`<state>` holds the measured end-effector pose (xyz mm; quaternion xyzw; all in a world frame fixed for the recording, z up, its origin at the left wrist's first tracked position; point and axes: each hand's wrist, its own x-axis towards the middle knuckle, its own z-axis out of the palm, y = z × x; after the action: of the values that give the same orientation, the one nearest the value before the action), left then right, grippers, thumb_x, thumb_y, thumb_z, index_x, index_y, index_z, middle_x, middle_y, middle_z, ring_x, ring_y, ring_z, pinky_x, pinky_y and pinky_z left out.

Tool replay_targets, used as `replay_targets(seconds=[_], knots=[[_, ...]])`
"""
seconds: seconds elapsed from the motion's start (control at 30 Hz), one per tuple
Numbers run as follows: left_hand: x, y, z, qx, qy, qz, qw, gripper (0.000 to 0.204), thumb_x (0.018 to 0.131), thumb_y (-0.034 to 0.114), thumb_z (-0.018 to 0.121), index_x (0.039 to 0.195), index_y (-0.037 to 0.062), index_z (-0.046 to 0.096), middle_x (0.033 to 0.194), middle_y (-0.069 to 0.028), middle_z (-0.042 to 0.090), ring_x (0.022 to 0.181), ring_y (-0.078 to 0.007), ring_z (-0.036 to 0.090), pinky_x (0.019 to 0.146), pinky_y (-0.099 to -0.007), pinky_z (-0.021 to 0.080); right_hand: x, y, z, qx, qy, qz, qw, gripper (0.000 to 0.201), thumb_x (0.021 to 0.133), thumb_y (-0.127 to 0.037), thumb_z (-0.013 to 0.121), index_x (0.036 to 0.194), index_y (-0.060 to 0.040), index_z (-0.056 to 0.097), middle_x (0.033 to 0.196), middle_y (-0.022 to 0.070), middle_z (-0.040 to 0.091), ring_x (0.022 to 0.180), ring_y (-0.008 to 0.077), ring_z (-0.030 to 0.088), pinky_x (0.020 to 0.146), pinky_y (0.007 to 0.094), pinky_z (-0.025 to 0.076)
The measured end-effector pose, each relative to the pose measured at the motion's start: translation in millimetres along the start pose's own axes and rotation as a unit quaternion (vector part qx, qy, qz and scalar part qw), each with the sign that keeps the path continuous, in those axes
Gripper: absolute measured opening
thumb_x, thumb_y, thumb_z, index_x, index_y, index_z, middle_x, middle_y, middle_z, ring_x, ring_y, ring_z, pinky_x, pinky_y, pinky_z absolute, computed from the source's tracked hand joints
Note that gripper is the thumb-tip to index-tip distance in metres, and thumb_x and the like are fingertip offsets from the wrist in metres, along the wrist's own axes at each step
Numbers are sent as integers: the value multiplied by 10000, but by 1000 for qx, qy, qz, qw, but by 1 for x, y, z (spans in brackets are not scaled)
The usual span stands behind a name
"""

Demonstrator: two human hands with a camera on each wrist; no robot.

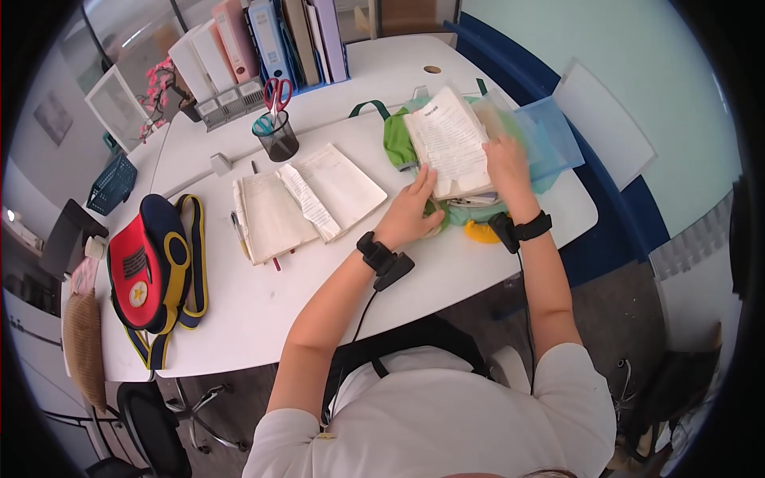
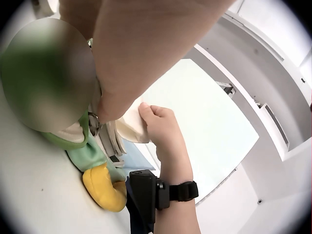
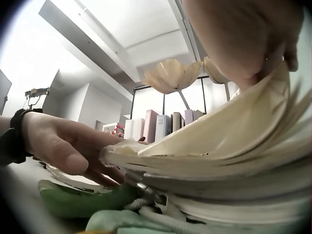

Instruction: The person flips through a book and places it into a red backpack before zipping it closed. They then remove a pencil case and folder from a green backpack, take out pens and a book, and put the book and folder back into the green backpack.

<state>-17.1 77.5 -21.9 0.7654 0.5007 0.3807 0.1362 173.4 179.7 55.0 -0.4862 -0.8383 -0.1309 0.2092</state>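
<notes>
A worn thick book (image 1: 450, 139) with yellowed pages lies tilted over a green and mint fabric bag (image 1: 398, 139). My left hand (image 1: 409, 213) rests at the book's lower left corner, fingers stretched along its edge. At the right edge my right hand (image 1: 508, 166) pinches some book pages (image 2: 132, 124) between thumb and fingers. Those pages bow upward in the right wrist view, above the thick stack (image 3: 234, 170). Part of the bag, with its yellow piece (image 2: 105, 187), sticks out below the book.
Left of the book lie two worn open booklets (image 1: 279, 207) and a pen cup (image 1: 277, 137) with scissors. A red and navy backpack (image 1: 151, 263) sits at the far left, binders (image 1: 275, 48) at the back. Translucent blue folders (image 1: 550, 139) reach past the right desk edge.
</notes>
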Motion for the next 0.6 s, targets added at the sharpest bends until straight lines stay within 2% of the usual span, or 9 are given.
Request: replay_targets(seconds=[0.1,0.2,0.23,0.3,0.37,0.4,0.47,0.5,0.6], knots=[[0,-1,-2,-27,21,8,999,692,797,258,631,1337,-46,323,1389,-280,294,1077,-386,499,943,-361,404,4,-14,-13,11,196,-65,978,251,844,-133,536,1042,2,610,970,153,573,898,301,535,758,383,431],[7,-1,-18,-132,24,-64,989,554,840,314,603,1221,-63,463,1255,-253,465,1040,-341,534,915,-355,415,4,-27,-27,58,159,-77,983,334,861,-188,545,1123,17,575,1094,165,575,998,309,538,825,383,435],[10,0,-28,-177,19,-102,979,521,855,338,590,1174,-68,513,1198,-239,531,1024,-321,549,901,-352,421,3,-35,-28,225,73,-64,969,357,863,-215,550,1135,15,571,1143,170,557,1044,316,524,863,385,423],[14,3,-48,-306,80,-179,931,475,872,381,558,1062,-54,578,1048,-182,601,979,-269,567,860,-332,431,-3,-54,-29,531,-106,-31,840,405,867,-268,560,1159,13,561,1241,180,520,1137,331,496,938,388,398],[13,-6,-61,-420,140,-240,864,463,892,430,514,935,-15,635,871,-71,626,859,-147,560,757,-282,432,-10,-73,-31,528,-158,-80,830,456,863,-310,568,1201,-6,536,1308,189,458,1222,334,421,1001,422,334],[12,-4,-68,-405,164,-251,864,427,889,406,525,902,-7,635,842,-53,612,825,-127,546,734,-269,423,-15,-81,-31,527,-183,-103,823,482,861,-331,572,1222,-15,523,1341,193,427,1264,335,384,1033,439,302],[8,2,-83,-373,212,-271,862,364,883,358,547,836,9,636,782,-16,584,755,-86,519,686,-242,406,-24,-94,-23,410,-136,-167,886,509,840,-310,597,1256,-36,491,1354,198,406,1296,327,334,1045,475,273],[5,-7,-90,-337,167,-254,891,285,868,283,567,759,24,616,724,24,550,677,-59,463,632,-214,363,-26,-98,-18,348,-111,-197,910,528,830,-300,609,1274,-46,475,1361,200,395,1312,323,309,1051,493,258],[3,-19,-92,-355,198,-245,880,237,854,230,574,709,43,587,677,36,528,638,-55,442,605,-209,344,-24,-94,-2,361,-98,-206,904,592,801,-261,644,1312,-58,426,1390,178,363,1345,300,245,1060,532,216]])
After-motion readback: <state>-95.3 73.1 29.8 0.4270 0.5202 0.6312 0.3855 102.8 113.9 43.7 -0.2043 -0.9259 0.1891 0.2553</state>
